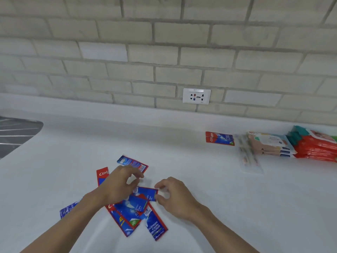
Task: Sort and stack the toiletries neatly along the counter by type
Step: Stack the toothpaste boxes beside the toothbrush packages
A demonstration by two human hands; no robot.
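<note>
Several red-and-blue toothpaste sachets [135,214] lie scattered and overlapping on the white counter [200,189], front middle. My left hand [118,185] hovers over the pile with curled, parted fingers near the farthest sachet [132,162]; nothing shows between them. My right hand [175,195] pinches the right edge of one blue sachet [147,193] between index finger and thumb. At the back right stands a sorted row: stacked toothpaste sachets [219,138], clear-wrapped toothbrushes [249,157], pink-and-white wipe packs [269,145] and red packs [315,145].
A brick wall with a white power outlet [196,96] runs behind the counter above a low white ledge. A dark ribbed surface [14,132] cuts into the counter at the far left. Bare counter lies between the pile and the sorted row.
</note>
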